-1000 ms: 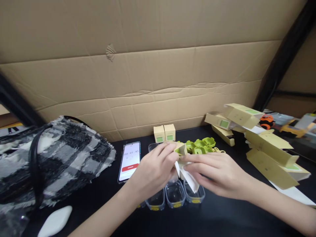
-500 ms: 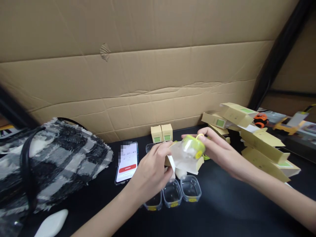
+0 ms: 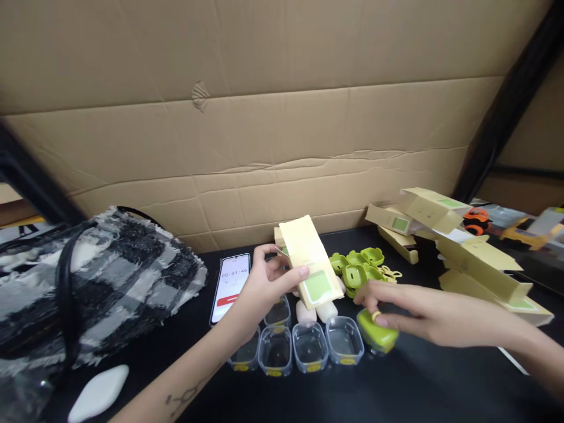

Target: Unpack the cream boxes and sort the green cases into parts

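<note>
My left hand grips a pale yellow box with a green label, held tilted above the black table. My right hand pinches the yellow loop on a green-lidded clear container, which is low at the table, right of a row of clear containers. In that row are several open clear containers with yellow stickers at the front. Behind them are white rounded pieces, partly under the box. Several green lids with pale loops are piled behind my right hand.
A phone showing a timer lies left of my left hand. The black-and-white checked bag and a white object are at the left. Opened yellow boxes are heaped at the right, near an orange item. Cardboard stands behind.
The green-lidded container has moved from the box's open end down to the right, in my right hand. The box in my left hand has turned more upright, its green label now facing the camera.
</note>
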A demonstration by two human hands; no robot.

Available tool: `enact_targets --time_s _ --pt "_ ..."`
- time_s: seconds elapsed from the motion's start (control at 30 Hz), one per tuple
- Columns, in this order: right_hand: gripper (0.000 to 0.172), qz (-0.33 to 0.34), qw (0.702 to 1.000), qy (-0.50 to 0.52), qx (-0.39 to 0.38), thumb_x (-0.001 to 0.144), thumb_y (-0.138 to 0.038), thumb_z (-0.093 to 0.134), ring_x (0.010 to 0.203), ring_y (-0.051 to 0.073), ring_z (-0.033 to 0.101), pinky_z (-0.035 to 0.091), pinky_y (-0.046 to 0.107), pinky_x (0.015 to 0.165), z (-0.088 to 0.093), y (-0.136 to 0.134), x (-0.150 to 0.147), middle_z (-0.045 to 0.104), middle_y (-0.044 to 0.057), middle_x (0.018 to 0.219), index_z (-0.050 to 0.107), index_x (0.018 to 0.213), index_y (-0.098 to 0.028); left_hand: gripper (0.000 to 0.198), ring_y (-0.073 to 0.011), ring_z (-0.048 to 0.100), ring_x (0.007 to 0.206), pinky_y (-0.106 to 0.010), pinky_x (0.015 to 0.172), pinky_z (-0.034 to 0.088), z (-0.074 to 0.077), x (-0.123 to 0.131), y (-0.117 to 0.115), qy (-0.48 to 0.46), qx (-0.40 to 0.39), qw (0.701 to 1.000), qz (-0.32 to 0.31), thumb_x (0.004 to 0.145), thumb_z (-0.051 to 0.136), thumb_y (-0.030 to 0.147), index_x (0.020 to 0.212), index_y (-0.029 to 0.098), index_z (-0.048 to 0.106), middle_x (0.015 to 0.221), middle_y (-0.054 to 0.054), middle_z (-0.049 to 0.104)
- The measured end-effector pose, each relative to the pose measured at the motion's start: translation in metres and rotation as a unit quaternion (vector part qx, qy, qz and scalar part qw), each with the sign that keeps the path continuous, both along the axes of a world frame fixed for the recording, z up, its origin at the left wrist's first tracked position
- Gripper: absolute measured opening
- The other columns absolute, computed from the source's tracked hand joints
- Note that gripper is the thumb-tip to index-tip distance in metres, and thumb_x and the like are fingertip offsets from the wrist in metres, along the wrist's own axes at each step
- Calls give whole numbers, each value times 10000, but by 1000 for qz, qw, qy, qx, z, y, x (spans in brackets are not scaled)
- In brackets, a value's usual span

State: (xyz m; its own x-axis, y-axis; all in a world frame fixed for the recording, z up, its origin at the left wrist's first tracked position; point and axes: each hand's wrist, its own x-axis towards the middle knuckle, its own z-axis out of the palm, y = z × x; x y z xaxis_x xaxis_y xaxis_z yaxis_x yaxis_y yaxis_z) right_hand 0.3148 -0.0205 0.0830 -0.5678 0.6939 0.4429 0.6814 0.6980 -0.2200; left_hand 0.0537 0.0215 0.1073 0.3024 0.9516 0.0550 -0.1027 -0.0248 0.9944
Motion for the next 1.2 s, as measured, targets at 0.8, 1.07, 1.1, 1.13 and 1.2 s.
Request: enact_targets --time_s 0.8,1.07,1.1,1.13,1.2 --pt "255 13 922 17 387 849 -457 620 1073 234 641 503 411 971 -2 -24 -45 721 63 1104 557 1013 -271 448 -226 677 856 -280 596 565 2 15 -28 -79 -76 993 -34 793 690 399 1115 141 517 1094 -139 669" --pt "711 -29 959 19 283 765 -673 558 1031 297 614 476 398 820 5 -32 -91 682 160 1131 518 1204 -115 477 -197 664 826 -275 665 534 -3 13 -27 5 98 983 155 662 807 347 975 237 464 885 3 660" --pt "685 -62 954 12 292 789 -645 555 1037 318 603 462 420 820 5 -30 -95 675 166 1145 520 1213 -109 467 -208 663 857 -293 684 537 -4 13 -28 2 106 983 151 689 783 355 998 241 452 925 -9 653" --pt "615 -91 948 -2 306 819 -583 566 1033 333 596 449 434 818 4 -27 -96 674 166 1150 533 1208 -108 455 -217 663 892 -311 708 540 -5 14 -28 -9 101 986 131 729 747 360 1036 246 431 971 -24 647" --pt "409 -119 936 -51 328 869 -391 587 1033 329 592 434 429 819 7 -18 -93 670 150 1171 576 1172 -117 429 -226 656 963 -347 771 542 -7 16 -29 -55 57 995 56 819 653 352 1124 251 369 1054 -57 639"
